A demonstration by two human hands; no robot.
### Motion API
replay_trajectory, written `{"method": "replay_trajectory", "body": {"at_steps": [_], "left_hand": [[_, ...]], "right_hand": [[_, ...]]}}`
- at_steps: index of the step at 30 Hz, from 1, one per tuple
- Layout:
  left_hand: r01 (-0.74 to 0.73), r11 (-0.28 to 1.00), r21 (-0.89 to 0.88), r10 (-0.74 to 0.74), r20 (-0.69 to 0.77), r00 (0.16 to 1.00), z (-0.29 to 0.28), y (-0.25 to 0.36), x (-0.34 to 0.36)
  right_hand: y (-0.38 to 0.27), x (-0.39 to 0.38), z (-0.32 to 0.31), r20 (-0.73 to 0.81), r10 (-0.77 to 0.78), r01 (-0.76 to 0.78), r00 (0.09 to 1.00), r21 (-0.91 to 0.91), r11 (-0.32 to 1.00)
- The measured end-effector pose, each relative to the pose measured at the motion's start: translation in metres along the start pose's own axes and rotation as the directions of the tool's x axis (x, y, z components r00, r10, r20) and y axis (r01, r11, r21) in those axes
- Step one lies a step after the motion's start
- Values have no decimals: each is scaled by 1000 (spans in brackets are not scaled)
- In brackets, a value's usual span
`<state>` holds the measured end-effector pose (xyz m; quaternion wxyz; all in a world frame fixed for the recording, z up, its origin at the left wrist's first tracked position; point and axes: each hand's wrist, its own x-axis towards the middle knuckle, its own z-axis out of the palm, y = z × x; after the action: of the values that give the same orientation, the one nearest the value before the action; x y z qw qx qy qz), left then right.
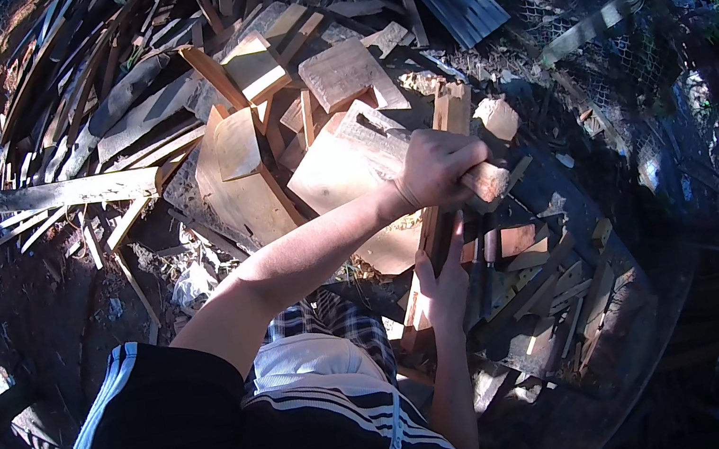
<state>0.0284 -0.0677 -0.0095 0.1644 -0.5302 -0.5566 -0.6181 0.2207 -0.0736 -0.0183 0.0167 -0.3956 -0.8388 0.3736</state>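
My left hand (444,167) reaches across from the left, its fingers wrapped round a short wooden piece. The rough, pale end of that wooden piece (488,182) sticks out past the fingers; I cannot tell whether the grey slotted wood behind the wrist belongs to it. Beneath runs a long narrow wooden board (452,110), slanting from the far right down toward my body. My right hand (444,287) grips this board lower down, thumb on one side and fingers on the other. The left hand covers the board's middle.
Pale offcuts and blocks (244,197) lie heaped just ahead. A pile of long scrap planks (119,113) fills the far left. Corrugated sheet (453,1) leans at the back, near wire mesh (552,8). Small wood scraps (546,297) lie right of my right hand.
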Motion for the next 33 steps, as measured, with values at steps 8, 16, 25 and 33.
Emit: {"method": "replay_trajectory", "body": {"at_steps": [8,16,25,33], "left_hand": [[174,984,44,-165,-154,974,6,4,3],[230,973,14,-217,-280,935,1,6,9],[278,960,25,-260,-283,923,6,2,11],[255,965,61,-235,-236,943,12,-3,7]], "right_hand": [[-1,3,-1,4,-33,33,999,-34,999],[1,1,2,-9,-43,43,999,-49,998],[-6,2,-4,10,21,-20,1000,-108,994],[2,-3,-31,-255,-287,328,924,140,934]]}}
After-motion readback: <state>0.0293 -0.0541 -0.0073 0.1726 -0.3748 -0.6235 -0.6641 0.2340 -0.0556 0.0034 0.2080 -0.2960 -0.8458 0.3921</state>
